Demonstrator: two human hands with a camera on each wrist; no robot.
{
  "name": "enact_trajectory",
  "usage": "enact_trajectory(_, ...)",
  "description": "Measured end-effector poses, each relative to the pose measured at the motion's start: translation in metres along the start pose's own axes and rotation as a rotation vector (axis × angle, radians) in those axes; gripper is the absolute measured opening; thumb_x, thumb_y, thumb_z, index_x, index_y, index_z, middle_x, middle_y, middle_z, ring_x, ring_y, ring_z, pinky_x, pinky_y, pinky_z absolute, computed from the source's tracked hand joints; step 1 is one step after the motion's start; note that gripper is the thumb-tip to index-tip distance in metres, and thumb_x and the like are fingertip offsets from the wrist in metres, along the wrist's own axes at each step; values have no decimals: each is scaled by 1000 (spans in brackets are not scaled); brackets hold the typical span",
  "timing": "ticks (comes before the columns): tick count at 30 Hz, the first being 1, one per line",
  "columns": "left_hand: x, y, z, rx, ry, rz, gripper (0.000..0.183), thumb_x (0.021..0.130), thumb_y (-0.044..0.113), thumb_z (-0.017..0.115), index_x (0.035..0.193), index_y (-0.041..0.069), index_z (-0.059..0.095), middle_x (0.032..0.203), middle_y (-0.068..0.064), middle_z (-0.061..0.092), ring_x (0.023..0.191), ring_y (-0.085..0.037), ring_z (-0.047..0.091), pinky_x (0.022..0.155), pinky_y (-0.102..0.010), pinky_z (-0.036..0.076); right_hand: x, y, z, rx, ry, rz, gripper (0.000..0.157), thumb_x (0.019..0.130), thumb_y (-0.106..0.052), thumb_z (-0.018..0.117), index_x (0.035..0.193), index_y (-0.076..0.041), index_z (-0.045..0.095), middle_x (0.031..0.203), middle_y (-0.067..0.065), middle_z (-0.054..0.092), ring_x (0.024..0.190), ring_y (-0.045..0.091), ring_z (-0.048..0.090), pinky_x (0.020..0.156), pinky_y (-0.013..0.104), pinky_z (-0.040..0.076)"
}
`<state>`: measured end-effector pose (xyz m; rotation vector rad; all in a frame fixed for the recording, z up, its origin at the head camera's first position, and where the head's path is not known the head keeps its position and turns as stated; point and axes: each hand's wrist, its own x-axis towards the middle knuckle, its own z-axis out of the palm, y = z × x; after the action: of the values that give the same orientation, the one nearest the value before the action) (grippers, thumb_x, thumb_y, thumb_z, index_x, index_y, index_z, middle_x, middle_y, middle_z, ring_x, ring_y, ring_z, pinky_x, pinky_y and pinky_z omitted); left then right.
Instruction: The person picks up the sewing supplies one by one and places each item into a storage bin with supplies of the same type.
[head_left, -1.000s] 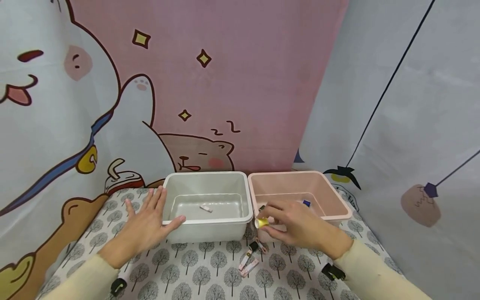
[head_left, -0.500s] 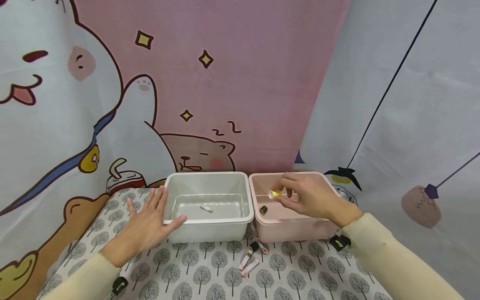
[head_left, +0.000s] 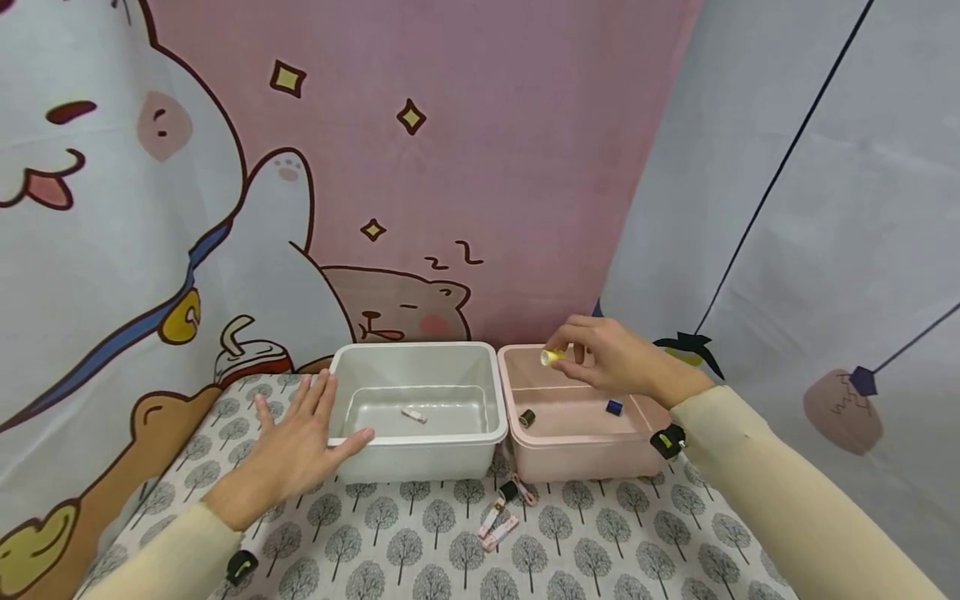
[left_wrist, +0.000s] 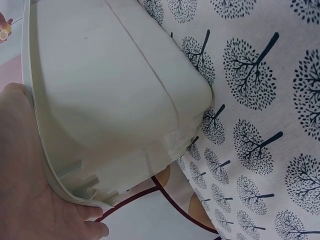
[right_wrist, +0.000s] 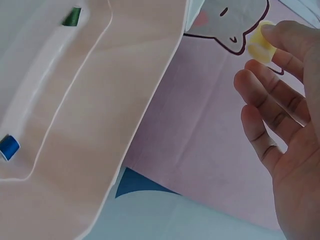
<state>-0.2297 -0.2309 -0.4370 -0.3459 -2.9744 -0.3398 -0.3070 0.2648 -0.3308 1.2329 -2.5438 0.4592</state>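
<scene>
My right hand pinches a small yellow thread spool between thumb and fingers, above the back of the pink bin. In the right wrist view the yellow spool sits at the fingertips while the other fingers are loosely bent. Inside the pink bin lie a dark green spool and a blue spool, well apart. My left hand rests with spread fingers at the left rim of the white bin. A small pale strip lies on that bin's floor.
On the tree-print cloth, in front of the bins, lie a black spool and several pale pink strips. The bins stand side by side against a cartoon-printed curtain.
My right hand has lifted the yellow spool up and back from the pink bin's front left area, uncovering the green and blue spools. The left hand has stayed at the white bin.
</scene>
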Motion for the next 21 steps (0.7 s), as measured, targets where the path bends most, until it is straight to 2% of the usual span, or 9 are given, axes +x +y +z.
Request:
enact_trajectory(3,-1,-1,1,-2,-2,-5,122,110,89,45,185,-4,15,195,-25,9,181,-57,9,123,-100,-16,5,21,7,53,12,-58,12,112,-30,81,123,-27,86,109,-9,79,84,3,68,67,30,61)
enact_trajectory(4,-1,-1,1,-3,-3,-6,123,110,89,45,185,-4,15,195,-25,9,181,-57,9,123,-100,-17,6,36,15,80,24,-93,13,113,-35,79,124,-29,85,109,-11,78,84,0,66,66,26,58)
enact_trajectory(6,-1,-2,1,0,-6,-6,123,110,89,45,184,-4,14,195,-25,9,181,-57,9,122,-100,-17,9,47,19,96,30,-113,15,114,-40,77,124,-31,85,108,-11,77,84,-1,65,66,26,57)
enact_trajectory(8,-1,-1,1,2,-8,-5,123,110,89,44,185,-4,14,195,-25,9,181,-56,9,123,-100,-17,13,51,21,91,36,-117,15,114,-38,77,122,-29,85,106,-10,78,83,0,66,66,27,57)
enact_trajectory(10,-1,-2,1,3,-5,-2,123,110,89,45,185,-4,14,195,-25,9,181,-57,9,122,-100,-17,18,48,21,76,29,-94,13,113,-32,79,121,-26,86,106,-8,78,83,3,67,67,27,58)
enact_trajectory(11,0,-2,2,4,-2,-1,122,110,88,45,184,-4,15,195,-25,10,181,-57,10,122,-101,-16,20,36,15,52,13,-59,11,112,-28,80,119,-24,86,105,-6,79,83,6,69,68,31,61)
enact_trajectory(15,0,-1,2,-1,-2,0,122,110,88,45,185,-3,14,195,-25,9,181,-57,9,122,-101,-16,28,24,13,-8,-49,41,11,110,-20,84,120,-19,86,108,-2,80,87,12,70,75,30,62)
enact_trajectory(18,1,-1,1,-4,-4,1,122,110,88,45,185,-3,14,196,-24,8,181,-56,8,123,-101,-16,33,21,14,-39,-96,118,19,109,-22,85,128,-18,85,118,0,82,94,16,74,83,35,65)
enact_trajectory(21,1,-1,1,-4,1,7,122,110,87,46,185,-4,14,196,-25,8,181,-56,8,123,-101,-17,34,19,15,-54,-128,181,33,109,-27,86,141,-18,83,131,4,80,104,24,81,92,46,70)
